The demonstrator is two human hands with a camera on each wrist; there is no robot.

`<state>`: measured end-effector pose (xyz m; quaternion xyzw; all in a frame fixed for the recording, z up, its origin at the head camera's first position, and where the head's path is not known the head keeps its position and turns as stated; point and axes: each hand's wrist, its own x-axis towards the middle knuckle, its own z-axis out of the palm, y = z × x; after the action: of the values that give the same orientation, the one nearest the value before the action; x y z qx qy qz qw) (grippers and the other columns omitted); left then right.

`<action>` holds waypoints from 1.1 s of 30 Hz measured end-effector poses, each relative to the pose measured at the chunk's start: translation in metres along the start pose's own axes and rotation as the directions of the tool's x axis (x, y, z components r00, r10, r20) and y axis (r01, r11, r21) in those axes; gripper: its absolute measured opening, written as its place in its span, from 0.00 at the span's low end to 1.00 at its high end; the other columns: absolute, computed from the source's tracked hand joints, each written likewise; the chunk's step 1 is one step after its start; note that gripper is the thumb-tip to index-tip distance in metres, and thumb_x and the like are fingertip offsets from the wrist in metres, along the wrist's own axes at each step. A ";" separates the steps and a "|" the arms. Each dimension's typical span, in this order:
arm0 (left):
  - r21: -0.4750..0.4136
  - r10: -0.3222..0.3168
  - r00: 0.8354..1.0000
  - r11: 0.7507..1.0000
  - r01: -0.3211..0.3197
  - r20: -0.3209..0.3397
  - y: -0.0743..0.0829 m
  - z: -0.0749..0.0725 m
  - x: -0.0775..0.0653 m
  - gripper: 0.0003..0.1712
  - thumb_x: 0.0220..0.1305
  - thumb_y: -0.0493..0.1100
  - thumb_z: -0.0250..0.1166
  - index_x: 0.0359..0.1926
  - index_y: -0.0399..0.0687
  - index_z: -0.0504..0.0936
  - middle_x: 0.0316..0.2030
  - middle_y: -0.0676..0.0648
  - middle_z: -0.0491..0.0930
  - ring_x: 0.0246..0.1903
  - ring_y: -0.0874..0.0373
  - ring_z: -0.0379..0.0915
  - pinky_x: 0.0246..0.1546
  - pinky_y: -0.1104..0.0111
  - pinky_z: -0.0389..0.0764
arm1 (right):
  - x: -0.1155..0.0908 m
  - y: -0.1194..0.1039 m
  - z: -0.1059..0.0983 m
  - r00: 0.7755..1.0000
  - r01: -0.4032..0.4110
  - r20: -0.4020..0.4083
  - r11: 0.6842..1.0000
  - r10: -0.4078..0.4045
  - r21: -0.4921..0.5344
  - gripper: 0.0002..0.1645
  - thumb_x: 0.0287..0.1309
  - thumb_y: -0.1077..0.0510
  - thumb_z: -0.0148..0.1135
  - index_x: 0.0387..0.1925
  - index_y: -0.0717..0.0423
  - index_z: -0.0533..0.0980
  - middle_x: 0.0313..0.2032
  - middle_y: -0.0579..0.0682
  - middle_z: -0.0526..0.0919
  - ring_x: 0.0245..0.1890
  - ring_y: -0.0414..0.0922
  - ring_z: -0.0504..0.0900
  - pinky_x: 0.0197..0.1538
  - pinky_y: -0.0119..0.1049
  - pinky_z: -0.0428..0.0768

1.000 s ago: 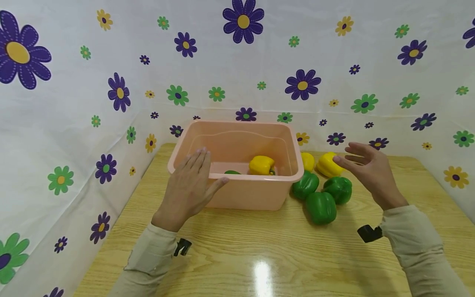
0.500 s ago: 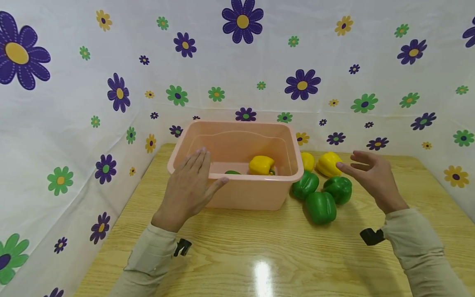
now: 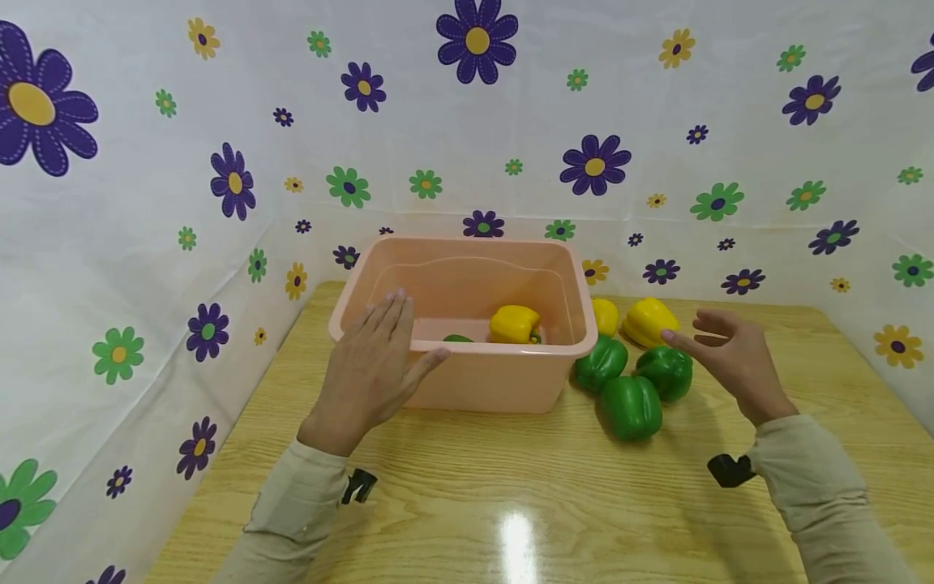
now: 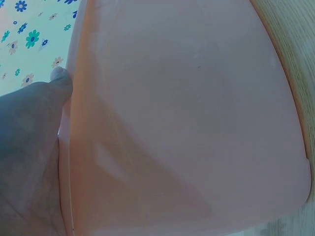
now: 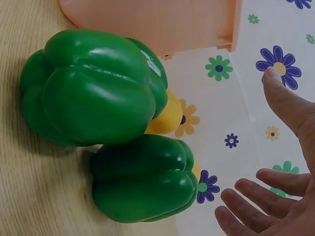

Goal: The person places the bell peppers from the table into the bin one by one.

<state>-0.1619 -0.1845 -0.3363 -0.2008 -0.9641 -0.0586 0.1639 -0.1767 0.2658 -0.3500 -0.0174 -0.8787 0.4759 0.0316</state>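
Note:
My left hand point(image 3: 368, 369) rests on the near left rim of a pink plastic tub point(image 3: 481, 377), its fingers straight and together and the thumb out along the rim. Inside the tub lie a yellow bell pepper point(image 3: 513, 324) and something green point(image 3: 457, 338), mostly hidden by the front wall. Right of the tub, several peppers sit close together: green bell peppers point(image 3: 631, 408) in front and yellow bell peppers point(image 3: 649, 322) behind. Over their right side hovers my right hand point(image 3: 733, 357), thumb and fingers spread apart with nothing between them, as the right wrist view also shows.
A wooden table point(image 3: 438, 487) carries everything. White cloth with printed flowers point(image 3: 438, 122) hangs behind the tub and along the left side. Each sleeved wrist has a black device point(image 3: 730, 470) on it.
My right hand has sunk a little lower beside the peppers, still holding nothing. The left hand, tub and peppers have stayed where they were.

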 end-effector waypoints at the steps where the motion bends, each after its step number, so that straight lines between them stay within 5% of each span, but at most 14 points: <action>1: -0.001 -0.001 1.000 1.000 0.001 0.002 0.000 0.000 0.000 0.52 0.75 0.70 0.45 0.75 0.28 0.57 0.75 0.32 0.56 0.75 0.40 0.52 0.77 0.50 0.50 | 0.000 0.001 0.001 1.000 -0.006 0.001 1.000 0.006 -0.003 0.55 0.64 0.38 0.66 0.75 0.70 0.56 0.70 0.72 0.64 0.67 0.70 0.67 0.64 0.68 0.69; 33: 0.011 -0.003 1.000 1.000 0.003 0.015 0.000 0.001 0.000 0.52 0.74 0.70 0.46 0.76 0.29 0.56 0.76 0.33 0.55 0.76 0.40 0.51 0.76 0.49 0.50 | 0.002 0.027 0.017 0.987 -0.129 0.088 0.991 0.132 -0.036 0.64 0.61 0.33 0.67 0.75 0.75 0.50 0.71 0.76 0.58 0.68 0.70 0.64 0.68 0.63 0.68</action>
<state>-0.1624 -0.1846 -0.3367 -0.1991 -0.9658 -0.0523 0.1578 -0.1801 0.2666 -0.3814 -0.0539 -0.8834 0.4638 -0.0393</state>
